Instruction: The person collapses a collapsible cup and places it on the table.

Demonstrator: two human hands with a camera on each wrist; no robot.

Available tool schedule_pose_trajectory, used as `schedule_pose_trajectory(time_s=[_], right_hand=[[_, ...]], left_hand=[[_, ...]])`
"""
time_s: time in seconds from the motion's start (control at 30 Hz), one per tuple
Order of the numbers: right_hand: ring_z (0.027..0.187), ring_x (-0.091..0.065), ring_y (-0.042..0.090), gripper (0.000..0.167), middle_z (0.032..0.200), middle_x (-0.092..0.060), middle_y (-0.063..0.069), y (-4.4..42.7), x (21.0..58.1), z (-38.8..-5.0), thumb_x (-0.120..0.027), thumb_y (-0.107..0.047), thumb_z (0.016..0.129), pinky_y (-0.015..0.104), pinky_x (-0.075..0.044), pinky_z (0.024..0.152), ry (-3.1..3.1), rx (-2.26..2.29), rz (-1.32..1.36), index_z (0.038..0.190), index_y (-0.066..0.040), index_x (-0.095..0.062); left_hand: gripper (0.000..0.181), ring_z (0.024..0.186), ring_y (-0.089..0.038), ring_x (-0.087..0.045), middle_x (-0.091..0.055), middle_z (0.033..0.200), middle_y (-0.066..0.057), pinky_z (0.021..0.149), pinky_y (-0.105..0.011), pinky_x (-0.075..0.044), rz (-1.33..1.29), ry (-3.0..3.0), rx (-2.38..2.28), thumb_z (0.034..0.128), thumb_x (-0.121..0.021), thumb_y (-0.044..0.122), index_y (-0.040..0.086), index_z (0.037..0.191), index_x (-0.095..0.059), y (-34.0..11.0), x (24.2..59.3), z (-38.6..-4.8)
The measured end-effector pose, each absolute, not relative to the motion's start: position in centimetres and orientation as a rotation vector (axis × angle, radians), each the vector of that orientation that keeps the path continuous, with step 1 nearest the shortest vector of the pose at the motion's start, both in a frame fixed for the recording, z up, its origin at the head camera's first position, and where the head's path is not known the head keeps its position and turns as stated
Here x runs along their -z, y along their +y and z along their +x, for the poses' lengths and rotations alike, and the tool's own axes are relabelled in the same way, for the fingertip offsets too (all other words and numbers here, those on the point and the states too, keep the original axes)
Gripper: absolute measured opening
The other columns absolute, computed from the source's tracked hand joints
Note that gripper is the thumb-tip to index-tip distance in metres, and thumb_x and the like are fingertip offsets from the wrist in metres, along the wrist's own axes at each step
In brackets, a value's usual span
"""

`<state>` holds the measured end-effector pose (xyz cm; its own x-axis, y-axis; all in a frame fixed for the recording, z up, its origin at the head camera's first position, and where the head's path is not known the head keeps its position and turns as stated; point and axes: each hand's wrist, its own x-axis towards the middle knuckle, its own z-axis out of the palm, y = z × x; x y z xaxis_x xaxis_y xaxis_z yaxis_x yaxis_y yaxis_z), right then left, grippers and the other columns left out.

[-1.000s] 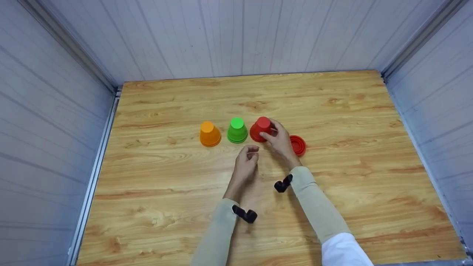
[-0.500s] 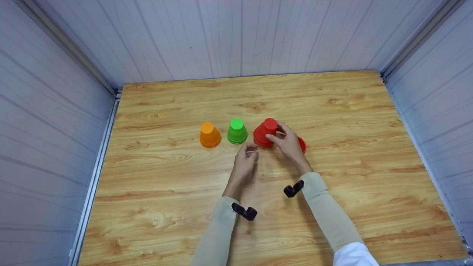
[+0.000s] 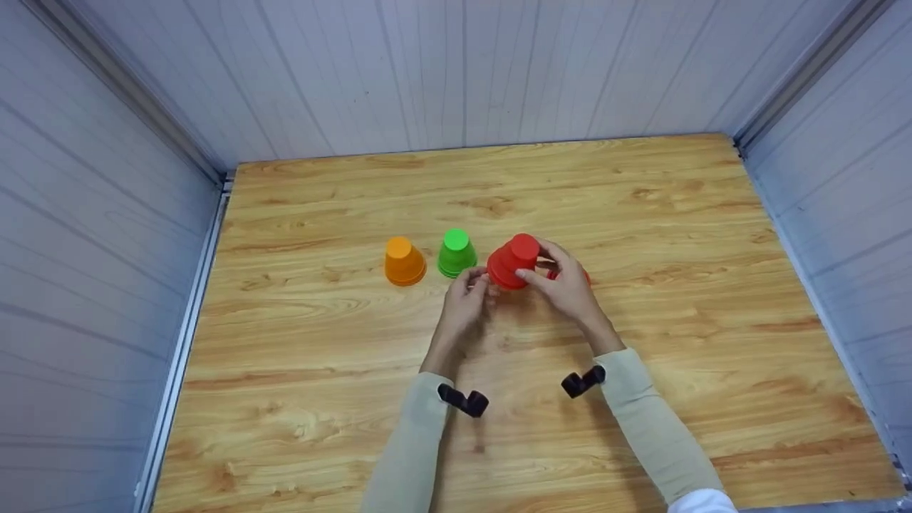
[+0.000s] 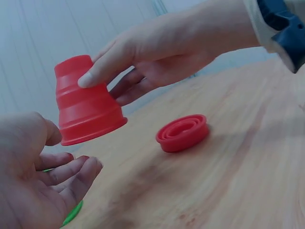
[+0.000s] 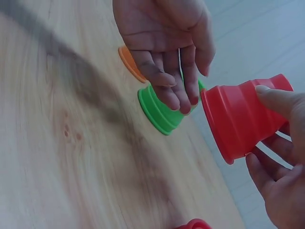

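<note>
The red cup [image 3: 506, 271] is held rim-down above the table [image 3: 320, 399] by the right hand [image 3: 572, 291], a grip best made light so the ridged wall is not squashed, while the left hand [image 3: 462, 305], relaxed and holding nothing, is poised at the rim, contact unclear.

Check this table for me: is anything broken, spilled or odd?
No damage or spill shows. The flat red piece stands out, lying low while the orange cup and green cup stand tall. The red cup tilts, but the right hand holds it.
</note>
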<state>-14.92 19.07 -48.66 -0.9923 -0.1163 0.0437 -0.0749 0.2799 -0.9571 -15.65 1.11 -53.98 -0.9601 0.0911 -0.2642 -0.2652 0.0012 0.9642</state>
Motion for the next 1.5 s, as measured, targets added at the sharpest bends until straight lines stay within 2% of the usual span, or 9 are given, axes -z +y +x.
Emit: schedule_pose_trajectory(time_s=[0.17,0.53,0.67,0.8,0.93,1.1,1.27,1.37,1.5], right_hand=[[0.120,-0.053,0.030,0.057,0.132,-0.056,0.017,19.2,48.6,-14.4,-0.073,-0.012,0.084,0.054,-0.042,0.102,2.471,1.848,-0.222,0.135,-0.002,-0.051],[0.122,-0.051,0.029,0.059,0.135,-0.054,0.013,19.0,49.0,-13.7,-0.074,-0.010,0.083,0.050,-0.038,0.108,2.419,1.843,-0.277,0.136,-0.005,-0.050],[0.121,-0.051,0.032,0.059,0.135,-0.054,0.015,18.8,49.0,-13.7,-0.074,-0.009,0.083,0.052,-0.038,0.107,2.408,1.867,-0.313,0.136,-0.002,-0.050],[0.119,-0.052,0.030,0.058,0.134,-0.054,0.016,19.0,49.3,-13.8,-0.073,-0.007,0.083,0.053,-0.039,0.105,2.371,1.917,-0.352,0.135,-0.001,-0.051],[0.116,-0.055,0.022,0.048,0.131,-0.057,0.014,19.6,50.2,-14.2,-0.066,-0.002,0.087,0.042,-0.045,0.103,2.258,2.052,-0.397,0.133,0.003,-0.052],[0.114,-0.059,0.017,0.034,0.126,-0.060,0.016,20.3,51.2,-14.8,-0.052,-0.006,0.096,0.027,-0.047,0.099,2.166,2.197,-0.314,0.127,0.006,-0.056],[0.115,-0.058,0.012,0.033,0.130,-0.057,0.020,20.3,51.6,-15.5,-0.054,-0.015,0.097,0.022,-0.048,0.098,2.204,2.103,-0.180,0.127,0.000,-0.058],[0.109,-0.059,0.011,0.036,0.131,-0.057,0.019,20.3,51.6,-15.6,-0.056,-0.017,0.097,0.020,-0.051,0.090,2.188,2.033,-0.168,0.128,0.000,-0.057],[0.085,-0.061,0.012,0.038,0.120,-0.064,0.010,20.5,51.5,-15.5,-0.059,-0.023,0.095,0.019,-0.049,0.063,2.143,1.985,-0.204,0.128,-0.004,-0.059]], left_hand=[[0.031,0.092,-0.039,-0.063,-0.060,0.109,-0.019,0.083,-0.049,-0.056,-0.158,2.023,-2.066,0.0992,-0.048,0.012,-0.004,0.125,-0.052,0.9,53.3,-16.0],[0.036,0.080,-0.016,-0.062,-0.061,0.115,-0.017,0.093,-0.054,-0.050,-0.235,1.832,-2.127,0.0994,-0.051,0.020,-0.002,0.128,-0.051,0.5,52.9,-16.4],[0.037,0.073,-0.014,-0.061,-0.063,0.107,-0.015,0.088,-0.050,-0.054,-0.245,1.823,-2.134,0.0986,-0.053,0.021,-0.002,0.126,-0.052,0.4,52.9,-16.5],[0.035,0.068,-0.013,-0.059,-0.063,0.098,-0.011,0.071,-0.036,-0.058,-0.230,1.812,-2.142,0.0980,-0.054,0.021,-0.003,0.124,-0.053,0.3,52.9,-16.6],[0.033,0.066,-0.013,-0.056,-0.061,0.095,-0.009,0.060,-0.024,-0.053,-0.210,1.794,-2.134,0.0982,-0.053,0.021,-0.001,0.122,-0.052,0.0,52.8,-16.6],[0.030,0.072,-0.015,-0.056,-0.060,0.097,-0.007,0.061,-0.024,-0.052,-0.132,1.758,-2.145,0.0986,-0.053,0.021,0.000,0.121,-0.052,-0.3,52.6,-16.6],[0.029,0.073,-0.015,-0.057,-0.060,0.093,-0.005,0.064,-0.027,-0.053,-0.028,1.727,-2.162,0.0979,-0.054,0.019,0.001,0.121,-0.053,-0.4,52.5,-16.5],[0.029,0.073,-0.015,-0.058,-0.062,0.094,-0.005,0.066,-0.031,-0.054,-0.007,1.720,-2.161,0.0972,-0.055,0.021,0.002,0.120,-0.055,-0.5,52.5,-16.4],[0.027,0.071,-0.014,-0.058,-0.064,0.096,-0.005,0.063,-0.031,-0.054,-0.023,1.706,-2.159,0.0952,-0.058,0.022,0.002,0.114,-0.058,-0.6,52.5,-16.5]])
